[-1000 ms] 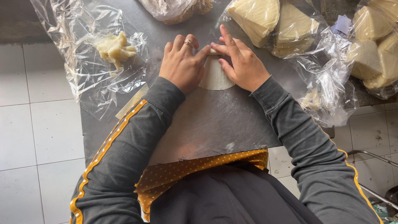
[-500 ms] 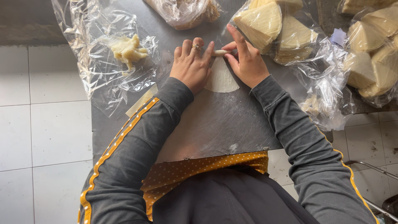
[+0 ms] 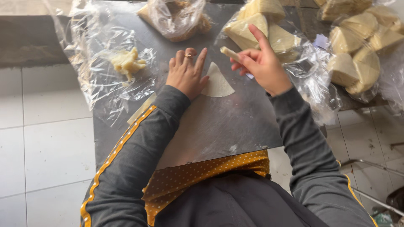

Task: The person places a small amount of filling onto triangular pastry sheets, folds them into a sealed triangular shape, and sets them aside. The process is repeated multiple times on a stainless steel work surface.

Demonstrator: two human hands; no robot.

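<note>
Pale dough wrapper (image 3: 216, 83), quarter-round, flat at frame centre on the steel table (image 3: 235, 126), pinned under left hand (image 3: 186, 75), fingers spread, gripping nothing. Right hand (image 3: 261, 64) lifted just right of it, pinching one finished thin roll (image 3: 229, 53). Folded triangles bagged (image 3: 269, 33) upper right; loose filling lump (image 3: 126, 62) upper left. Wrapper not yet filled or rolled.

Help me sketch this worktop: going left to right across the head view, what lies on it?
Lump of dough on clear plastic → left hand → flat dough sheet → right hand holding a thin dough roll → bagged folded pastries.
</note>
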